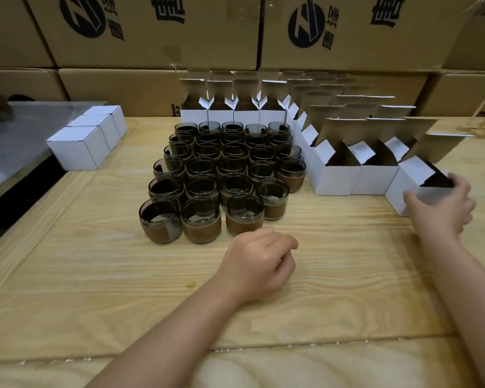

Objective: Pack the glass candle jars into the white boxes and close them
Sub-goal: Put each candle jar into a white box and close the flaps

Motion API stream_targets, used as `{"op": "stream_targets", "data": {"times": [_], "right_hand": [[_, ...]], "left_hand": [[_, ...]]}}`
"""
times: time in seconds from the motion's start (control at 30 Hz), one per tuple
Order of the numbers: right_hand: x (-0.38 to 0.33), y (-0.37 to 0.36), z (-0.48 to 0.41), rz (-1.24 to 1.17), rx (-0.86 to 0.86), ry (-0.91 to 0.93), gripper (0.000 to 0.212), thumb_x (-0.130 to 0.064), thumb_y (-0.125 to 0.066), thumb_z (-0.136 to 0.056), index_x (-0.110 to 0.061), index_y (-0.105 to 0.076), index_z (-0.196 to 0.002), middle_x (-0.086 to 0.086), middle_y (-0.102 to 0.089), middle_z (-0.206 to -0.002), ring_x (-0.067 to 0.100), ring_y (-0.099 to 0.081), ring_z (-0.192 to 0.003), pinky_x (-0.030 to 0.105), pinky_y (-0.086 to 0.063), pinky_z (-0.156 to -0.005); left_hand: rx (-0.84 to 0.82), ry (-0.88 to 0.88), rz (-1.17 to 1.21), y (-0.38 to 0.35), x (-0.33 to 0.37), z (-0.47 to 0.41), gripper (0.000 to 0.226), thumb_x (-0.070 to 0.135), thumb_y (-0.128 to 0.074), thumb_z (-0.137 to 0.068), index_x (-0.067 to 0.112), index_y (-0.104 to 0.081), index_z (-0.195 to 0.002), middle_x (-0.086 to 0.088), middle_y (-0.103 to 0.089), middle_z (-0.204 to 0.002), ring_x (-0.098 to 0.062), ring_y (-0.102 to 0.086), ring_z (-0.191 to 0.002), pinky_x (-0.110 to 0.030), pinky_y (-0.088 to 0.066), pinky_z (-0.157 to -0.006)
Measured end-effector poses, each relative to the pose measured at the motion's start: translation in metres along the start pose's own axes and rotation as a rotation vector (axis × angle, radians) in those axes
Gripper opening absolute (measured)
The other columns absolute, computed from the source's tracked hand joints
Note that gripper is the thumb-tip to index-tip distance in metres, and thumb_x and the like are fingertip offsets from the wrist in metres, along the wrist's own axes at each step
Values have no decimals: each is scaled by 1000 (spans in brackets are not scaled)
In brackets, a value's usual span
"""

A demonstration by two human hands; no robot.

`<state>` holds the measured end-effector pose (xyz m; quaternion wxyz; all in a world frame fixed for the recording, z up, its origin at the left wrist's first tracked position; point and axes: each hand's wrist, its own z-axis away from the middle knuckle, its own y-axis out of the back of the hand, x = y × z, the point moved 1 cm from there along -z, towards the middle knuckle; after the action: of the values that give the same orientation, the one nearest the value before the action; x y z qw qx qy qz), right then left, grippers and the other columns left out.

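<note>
The fingers [459, 182] of the right hand [443, 208] were curled over the far rim of an open white box [394, 196], with the thumb spread onto its near face, so the hand clasped the box where it sat on the wooden table [95, 275]. Its flaps stood up and its inside was dark; whether it held a jar could not be told. Just left of those fingers, two more open boxes [333, 179] stood touching it in a row, and further open rows ran behind.

The left hand [258, 261] rested on the table with its fingers [289, 245] loosely curled and holding nothing. Just beyond its knuckles stood the nearest glass candle jar [244, 217], the front of a tight block of smoky jars [221, 163] with brown bands, all unboxed. Behind that block stood another line of open boxes [221, 114]. Well to the left of the fingers, three closed white boxes [79, 152] sat together beside a metal surface [25, 135]. Brown cartons [151, 32] were stacked at the back.
</note>
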<state>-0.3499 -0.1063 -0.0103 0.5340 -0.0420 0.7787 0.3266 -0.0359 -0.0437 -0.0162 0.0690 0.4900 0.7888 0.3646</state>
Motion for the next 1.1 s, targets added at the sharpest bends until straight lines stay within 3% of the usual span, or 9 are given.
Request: {"op": "stream_targets", "data": {"times": [0.23, 0.43, 0.63, 0.73, 0.87, 0.97, 1.1], "right_hand": [[4, 12, 30, 21, -9, 74, 75, -33, -73, -78, -25, -31, -140, 15, -28, -146, 37, -27, -133, 53, -33, -105], [3, 13, 70, 149, -57, 160, 67, -17, -66, -78, -18, -32, -136, 22, -31, -137, 42, -28, -125, 54, -32, -99], [-1, 11, 73, 129, -42, 249, 66, -31, -73, -79, -9, -36, -129, 19, -22, -146, 41, -25, -131, 55, -32, -99], [3, 13, 58, 48, -65, 219, 61, -31, -72, -81, -4, -39, -125, 16, -31, -146, 38, -25, -135, 48, -27, -105], [11, 9, 45, -21, -155, 92, 63, -42, -69, -83, -9, -35, -124, 13, -43, -136, 37, -41, -126, 49, -40, -95], [10, 3, 39, -75, -157, 34, 67, -41, -71, -82, -10, -31, -126, 12, -44, -135, 33, -46, -121, 40, -39, -85], [5, -1, 29, -147, -130, 15, 74, -35, -74, -81, -12, -26, -132, 5, -39, -141, 27, -46, -125, 33, -35, -88]], "left_hand": [[14, 19, 9, 0, -1, 0, 12, -1, -60, -75, 2, -71, -79, -3, -66, -64, -21, -58, -55, -29, -48, -49], [11, 38, 10, 0, 0, 0, 11, -3, -64, -73, 2, -71, -79, -3, -65, -62, -22, -58, -55, -29, -48, -48], [9, 49, -5, 1, 1, -1, 11, -1, -62, -75, 2, -71, -79, -3, -63, -61, -23, -59, -54, -30, -48, -46], [3, 51, -6, 1, 1, -1, 12, 1, -60, -75, 2, -71, -79, -3, -63, -60, -23, -58, -53, -31, -48, -46], [-10, 67, -6, 1, 0, 0, 11, -3, -66, -72, 2, -71, -80, -4, -63, -59, -24, -58, -53, -32, -48, -46], [-9, 65, -4, 1, 1, -1, 11, -3, -66, -71, 2, -71, -79, -4, -61, -58, -24, -57, -52, -31, -48, -45], [-2, 69, 0, 1, 1, -1, 11, -3, -67, -71, 2, -71, -79, -4, -61, -57, -24, -57, -52, -30, -48, -45]]}}
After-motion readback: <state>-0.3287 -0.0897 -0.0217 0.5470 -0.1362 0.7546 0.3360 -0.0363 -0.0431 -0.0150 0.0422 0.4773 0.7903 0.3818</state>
